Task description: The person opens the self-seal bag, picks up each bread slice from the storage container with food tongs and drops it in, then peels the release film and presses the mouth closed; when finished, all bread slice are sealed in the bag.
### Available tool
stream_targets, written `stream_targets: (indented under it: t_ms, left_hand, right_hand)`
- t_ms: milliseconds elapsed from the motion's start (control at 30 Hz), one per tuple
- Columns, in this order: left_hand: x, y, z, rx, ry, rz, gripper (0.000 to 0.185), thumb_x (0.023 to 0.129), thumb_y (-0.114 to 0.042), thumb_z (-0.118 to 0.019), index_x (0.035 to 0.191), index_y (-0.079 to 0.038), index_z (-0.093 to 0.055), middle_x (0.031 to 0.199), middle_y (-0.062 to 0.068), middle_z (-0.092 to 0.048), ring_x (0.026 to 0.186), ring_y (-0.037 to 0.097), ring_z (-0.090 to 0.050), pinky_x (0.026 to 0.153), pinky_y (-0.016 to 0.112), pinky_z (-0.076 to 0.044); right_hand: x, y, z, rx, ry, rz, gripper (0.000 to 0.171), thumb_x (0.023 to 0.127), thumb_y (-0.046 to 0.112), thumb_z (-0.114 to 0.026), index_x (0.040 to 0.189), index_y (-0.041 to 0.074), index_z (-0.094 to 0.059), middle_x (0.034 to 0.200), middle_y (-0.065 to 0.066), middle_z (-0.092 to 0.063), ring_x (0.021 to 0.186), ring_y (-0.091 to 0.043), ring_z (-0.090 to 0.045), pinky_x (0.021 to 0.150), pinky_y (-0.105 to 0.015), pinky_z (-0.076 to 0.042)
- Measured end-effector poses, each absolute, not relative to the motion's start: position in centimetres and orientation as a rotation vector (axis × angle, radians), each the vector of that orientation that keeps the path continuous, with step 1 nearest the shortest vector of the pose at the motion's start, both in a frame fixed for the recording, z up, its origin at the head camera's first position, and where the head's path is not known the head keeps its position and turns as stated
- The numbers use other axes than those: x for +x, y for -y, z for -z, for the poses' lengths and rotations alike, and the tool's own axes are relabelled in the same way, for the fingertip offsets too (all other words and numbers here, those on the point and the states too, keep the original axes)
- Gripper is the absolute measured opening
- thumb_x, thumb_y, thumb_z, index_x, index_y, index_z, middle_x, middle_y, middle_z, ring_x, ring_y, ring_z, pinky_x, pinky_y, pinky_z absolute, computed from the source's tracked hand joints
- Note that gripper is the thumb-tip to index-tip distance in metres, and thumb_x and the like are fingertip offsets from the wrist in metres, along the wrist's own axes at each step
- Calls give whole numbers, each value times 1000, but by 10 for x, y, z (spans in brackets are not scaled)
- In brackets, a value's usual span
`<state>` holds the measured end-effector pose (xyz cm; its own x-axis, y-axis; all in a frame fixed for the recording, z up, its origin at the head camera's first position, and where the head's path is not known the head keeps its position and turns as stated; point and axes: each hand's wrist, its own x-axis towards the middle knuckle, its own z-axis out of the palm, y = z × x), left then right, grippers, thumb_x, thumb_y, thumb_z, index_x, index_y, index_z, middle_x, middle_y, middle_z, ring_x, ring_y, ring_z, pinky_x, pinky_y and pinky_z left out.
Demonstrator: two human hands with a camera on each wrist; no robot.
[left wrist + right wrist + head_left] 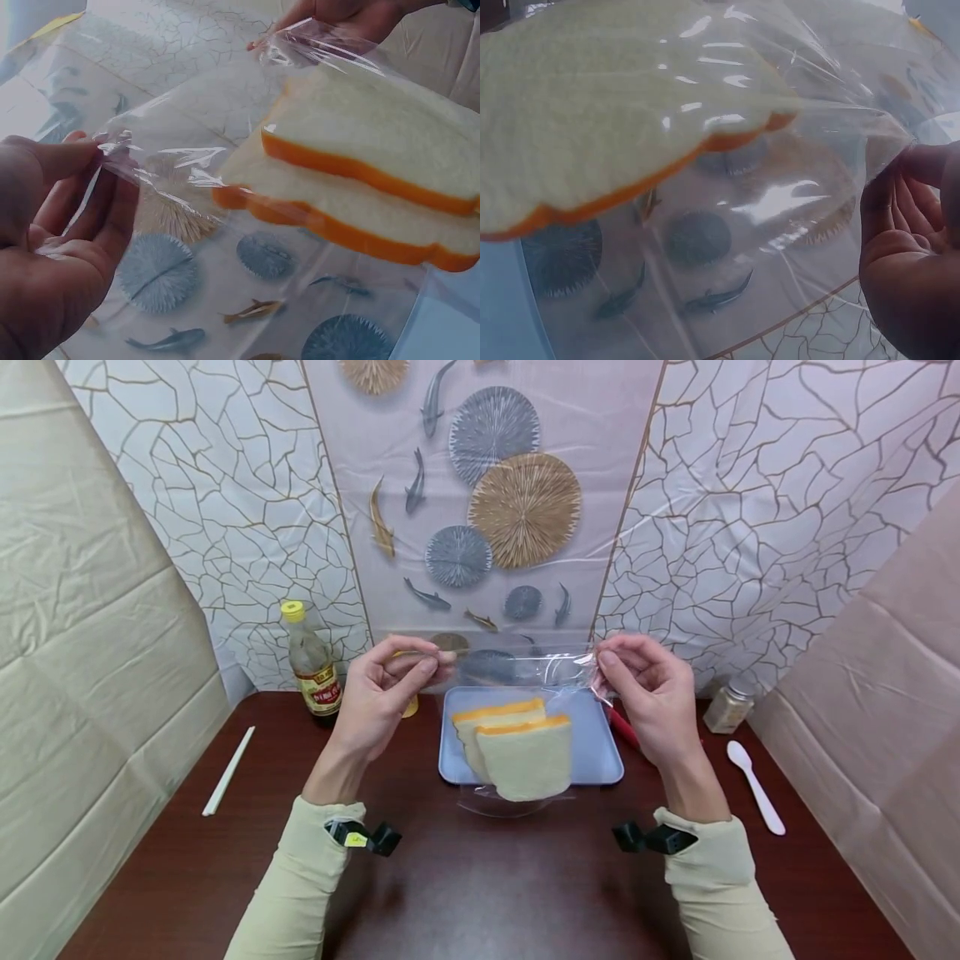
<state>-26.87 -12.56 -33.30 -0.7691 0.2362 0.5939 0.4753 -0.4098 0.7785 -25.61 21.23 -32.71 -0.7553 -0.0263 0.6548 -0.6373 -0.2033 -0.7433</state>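
Note:
A clear plastic bag (pixel 517 672) hangs in the air above the table, held up by both hands. Two slices of white bread (pixel 517 747) with orange crust sit inside it, low in the bag. My left hand (pixel 390 681) pinches the bag's top left corner, and my right hand (pixel 645 681) pinches its top right corner. In the left wrist view the bread (pixel 375 172) shows through the film, with my left fingers (pixel 82 187) on the film's edge. The right wrist view shows the bread (pixel 622 112) from below and my right fingers (pixel 907 210) at the bag's edge.
A light blue tray (pixel 600 752) lies under the bag. A yellow-capped bottle (pixel 312 664) stands at the back left, a small jar (pixel 727 706) at the back right. A white stick (pixel 228 770) lies at the left, a white spoon (pixel 753 785) at the right.

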Motion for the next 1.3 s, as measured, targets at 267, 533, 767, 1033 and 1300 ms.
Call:
stream_targets:
  t_ms: [267,533,767,1033,1300]
  left_hand:
    - [-263,128,330,-1017,1622,2490,35,99,16,-64,130,-1,-66,120,11,-81,108,22,-81,100,35,-63]
    - [-262,124,330,-935,1597,2482,28,99,12,-68,123,-1,-76,116,12,-83,104,21,-82,95,36,-65]
    - [-264,125,335,-1027,1505,2441,32,101,16,-62,110,-6,-84,117,12,-83,105,20,-82,90,30,-66]
    - [-260,129,331,-1137,1560,2302,32,99,17,-60,98,-8,-80,114,7,-83,115,20,-78,91,29,-65]
    - [-256,134,326,-1270,1785,2033,11,100,14,-64,101,6,-71,114,18,-82,111,32,-80,93,44,-66]
  right_hand:
    - [-254,-211,324,774,1585,-2062,11,104,-6,-65,113,-12,-67,89,-8,-79,69,-13,-72,65,-21,-62]
    - [-251,-218,323,871,1526,-2156,18,103,-14,-59,117,-11,-69,97,-11,-80,79,-16,-75,73,-23,-64]
    - [-254,-225,325,1141,1387,-2286,20,102,-23,-49,108,-14,-66,101,-20,-79,84,-25,-78,77,-30,-65]
    - [-254,-226,324,1258,1319,-2326,29,101,-25,-36,97,-13,-62,102,-23,-77,89,-26,-77,83,-32,-65]
    - [-253,-230,324,1283,1289,-2306,36,99,-24,-29,99,-15,-64,102,-23,-77,89,-26,-77,83,-32,-66]
